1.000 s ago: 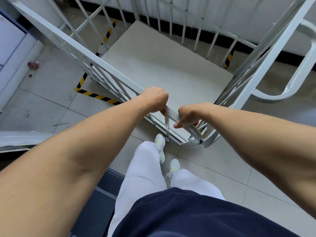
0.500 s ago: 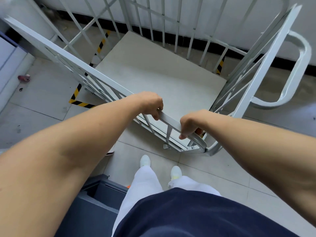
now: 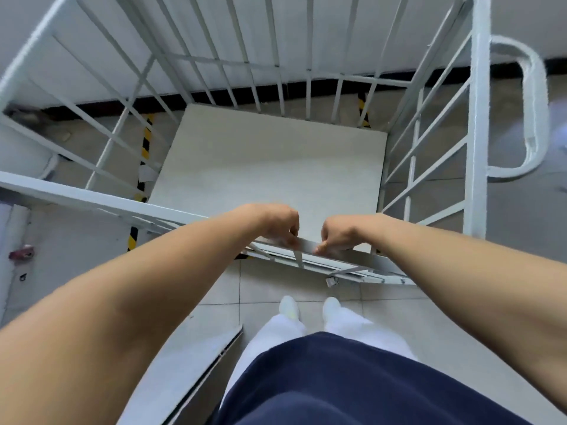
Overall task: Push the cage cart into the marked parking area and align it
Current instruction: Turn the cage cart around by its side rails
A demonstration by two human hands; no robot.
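- At the near top rail [image 3: 306,244] of the cage cart [image 3: 477,133], we see the left hand [image 3: 273,223] and the right hand [image 3: 340,233] side by side, each with its fingers curled over the bar and gripping it.
- The cart stands close to the wall [image 3: 527,13], with striped yellow-and-black tape [image 3: 146,139] showing through its side bars.
- Its base board [image 3: 270,167] covers most of that marking, so we cannot tell how squarely it sits.
- The fingertips are hidden behind the rail.
- A small red thing [image 3: 21,252] on the floor [image 3: 383,314] is too blurred to name.
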